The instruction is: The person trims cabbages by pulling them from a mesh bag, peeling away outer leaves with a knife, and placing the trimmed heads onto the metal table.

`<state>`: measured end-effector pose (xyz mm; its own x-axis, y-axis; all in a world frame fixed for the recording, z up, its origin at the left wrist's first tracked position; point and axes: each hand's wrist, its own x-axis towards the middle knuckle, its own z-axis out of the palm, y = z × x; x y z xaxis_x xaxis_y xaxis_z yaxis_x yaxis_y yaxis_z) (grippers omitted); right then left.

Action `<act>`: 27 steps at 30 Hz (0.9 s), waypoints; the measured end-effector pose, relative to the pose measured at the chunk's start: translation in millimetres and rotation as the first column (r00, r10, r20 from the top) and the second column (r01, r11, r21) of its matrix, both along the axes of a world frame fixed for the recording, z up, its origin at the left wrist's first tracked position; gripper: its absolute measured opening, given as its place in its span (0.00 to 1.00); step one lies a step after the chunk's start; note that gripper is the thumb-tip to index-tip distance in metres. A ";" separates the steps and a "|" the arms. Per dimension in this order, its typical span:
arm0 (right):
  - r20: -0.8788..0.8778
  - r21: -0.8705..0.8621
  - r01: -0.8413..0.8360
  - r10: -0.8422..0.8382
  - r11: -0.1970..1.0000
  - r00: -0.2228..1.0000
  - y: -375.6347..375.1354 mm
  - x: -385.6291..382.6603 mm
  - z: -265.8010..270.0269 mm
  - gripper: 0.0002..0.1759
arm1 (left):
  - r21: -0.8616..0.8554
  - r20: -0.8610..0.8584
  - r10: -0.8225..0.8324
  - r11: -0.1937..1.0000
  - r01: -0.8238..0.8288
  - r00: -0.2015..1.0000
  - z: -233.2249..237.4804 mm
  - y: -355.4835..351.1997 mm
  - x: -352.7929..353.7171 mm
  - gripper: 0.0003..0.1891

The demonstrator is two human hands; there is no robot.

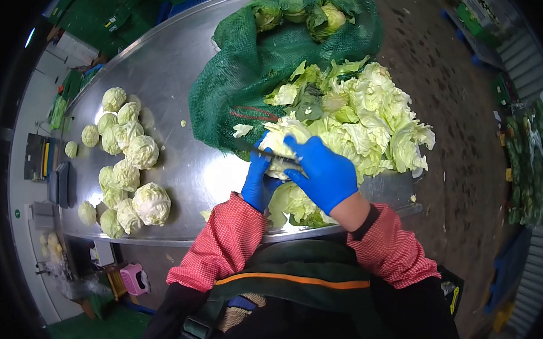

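Note:
Both of my hands wear blue gloves and work at the near edge of a steel table (184,71). My left hand (257,182) grips a pale green cabbage head (284,135) from the left and from below. A knife is in my right hand (325,173); its dark blade (261,151) lies across the cabbage and points left. Just below my hands lies another cabbage (294,203).
Loose trimmed leaves (374,120) are piled to the right of my hands. A green net sack (252,75) with cabbages inside lies behind them. Several trimmed cabbage heads (129,161) are grouped on the table's left. Crates and a dirt floor surround the table.

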<state>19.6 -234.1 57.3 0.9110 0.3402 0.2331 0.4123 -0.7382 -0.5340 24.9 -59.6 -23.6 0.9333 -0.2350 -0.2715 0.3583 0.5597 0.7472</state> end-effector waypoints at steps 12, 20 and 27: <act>0.102 0.145 0.042 -0.057 0.989 0.993 -8.0 18.9 0.2 0.18 | 0.085 0.118 0.160 0.982 -0.170 0.980 16.8 5.6 2.0 0.39; 0.252 -0.177 -0.094 0.138 0.980 0.958 -0.6 25.8 -7.3 0.17 | 0.534 0.477 0.023 0.787 -0.310 0.879 11.8 12.3 10.7 0.44; -0.092 0.370 -0.038 0.077 0.928 0.993 3.6 37.9 -20.1 0.10 | 0.278 0.196 0.044 0.956 -0.099 0.980 8.2 18.6 6.2 0.42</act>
